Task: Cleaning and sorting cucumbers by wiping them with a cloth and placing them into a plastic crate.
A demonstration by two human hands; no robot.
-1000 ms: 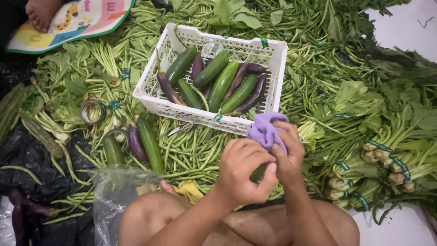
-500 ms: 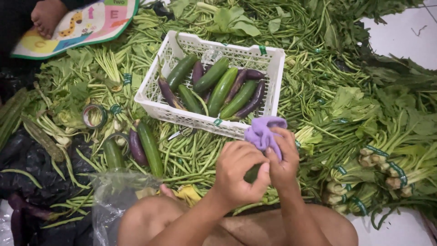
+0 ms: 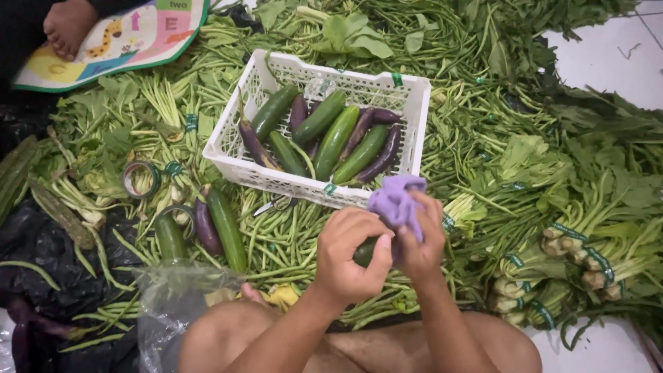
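Purple cloth (image 3: 395, 202) in our right hand (image 3: 423, 242) wipes the cucumber (image 3: 364, 252) gripped by our left hand (image 3: 351, 254) beside the part-filled crate (image 3: 228, 148); three vegetables wait left of it.

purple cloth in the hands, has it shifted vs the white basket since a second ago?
No clear move. The purple cloth sits just below the white basket's near right corner, bunched in the right hand, as before.

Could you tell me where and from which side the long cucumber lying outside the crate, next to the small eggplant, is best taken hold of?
Probably the cucumber is best gripped across its middle, coming from above with the fingers on its long sides. It lies flat on the green beans, top exposed, but the eggplant crowds its left side.
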